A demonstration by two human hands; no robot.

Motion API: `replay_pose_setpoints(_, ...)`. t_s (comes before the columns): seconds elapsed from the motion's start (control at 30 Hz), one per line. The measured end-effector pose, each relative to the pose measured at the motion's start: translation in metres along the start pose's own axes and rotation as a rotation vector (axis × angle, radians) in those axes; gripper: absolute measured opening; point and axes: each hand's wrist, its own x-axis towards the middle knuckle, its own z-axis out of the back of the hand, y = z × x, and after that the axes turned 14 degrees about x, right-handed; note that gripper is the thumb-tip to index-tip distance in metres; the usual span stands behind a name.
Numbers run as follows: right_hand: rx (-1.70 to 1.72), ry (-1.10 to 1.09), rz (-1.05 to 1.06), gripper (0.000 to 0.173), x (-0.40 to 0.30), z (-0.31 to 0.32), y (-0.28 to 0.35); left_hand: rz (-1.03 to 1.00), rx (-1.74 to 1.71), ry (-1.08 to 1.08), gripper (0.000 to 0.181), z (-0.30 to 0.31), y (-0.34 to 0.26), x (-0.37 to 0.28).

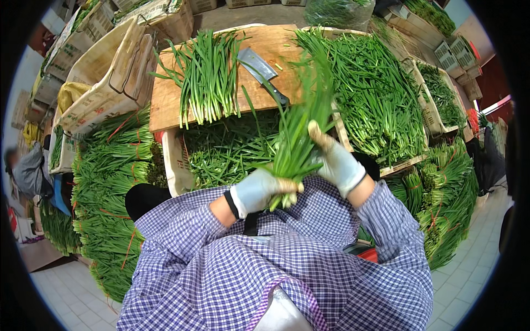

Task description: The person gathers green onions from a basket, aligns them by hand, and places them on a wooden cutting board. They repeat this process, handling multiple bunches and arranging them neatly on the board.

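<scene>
A loose bunch of garlic chives [292, 151] stands tilted above my lap, its leaf tips blurred towards the top. My left hand [261, 192], in a pale work glove with soiled fingertips, is closed around the lower stalks. On the other side of the bunch is my right hand [337, 159], gloved alike, with its thumb spread upward. Its blurred fingers are partly hidden by the leaves. Ahead lies a wooden board [165, 105] bearing a pile of chives [211, 78] and a cleaver [256, 66] with a black handle. Beneath the board, a plastic crate [176, 159] holds loose leaves.
To the right, a crate is heaped with loose chives [372, 95]. Tied bundles [112, 165] are stacked at my left, and more bundles [447, 198] at my right. An upright pale crate [99, 82] stands back left. At the far left edge sits another person [29, 169].
</scene>
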Motion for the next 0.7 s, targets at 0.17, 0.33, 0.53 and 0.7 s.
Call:
replay_pose_setpoints(0.17,-0.087,0.043,0.137,0.036,0.062,-0.018,0.060,-0.217,0.222,0.073,0.034,0.012,-0.004,0.011)
replay_pose_setpoints(0.33,-0.485,0.161,0.431,0.031,0.072,-0.098,0.111,-0.584,0.782,-0.190,0.059,0.045,-0.102,0.054)
replay_pose_setpoints(0.53,-0.947,0.371,0.863,0.042,0.121,-0.137,0.165,-1.289,1.432,-0.443,0.027,0.097,-0.240,0.119)
replay_pose_setpoints(0.7,-1.130,0.499,0.790,0.062,0.167,-0.082,0.184,-0.705,0.029,0.099,0.040,0.128,-0.228,0.172)
